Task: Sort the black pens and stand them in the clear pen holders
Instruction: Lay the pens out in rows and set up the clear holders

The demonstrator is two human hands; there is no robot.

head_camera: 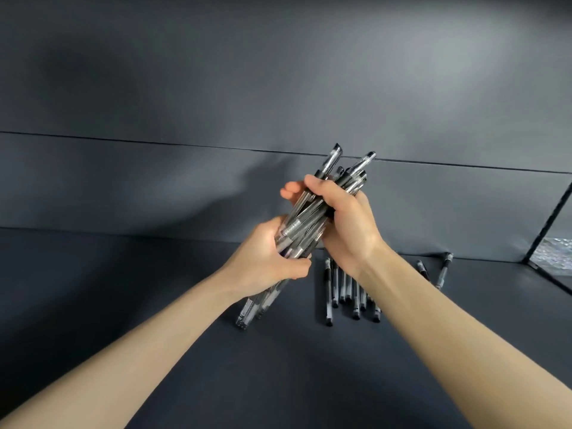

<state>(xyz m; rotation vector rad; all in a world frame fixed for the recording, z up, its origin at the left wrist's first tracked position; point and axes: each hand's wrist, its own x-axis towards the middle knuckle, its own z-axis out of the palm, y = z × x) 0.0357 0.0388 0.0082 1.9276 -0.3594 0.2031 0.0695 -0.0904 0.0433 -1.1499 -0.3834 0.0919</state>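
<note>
Between left hand [263, 258] and right hand [346, 224], pens [305, 222] gripped.

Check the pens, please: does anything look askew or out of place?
Yes. In the held bundle, two pens poke above the rest, so it is uneven. On the table, two loose pens lie apart from the neat row, slightly angled.

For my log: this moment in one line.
left hand grips pen bundle low | right hand grips it high | loose pens on table

Tilted bundle of black pens [305, 224] (clear barrels, dark caps); loose pens [356, 301] flat, roughly parallel, below.
</note>
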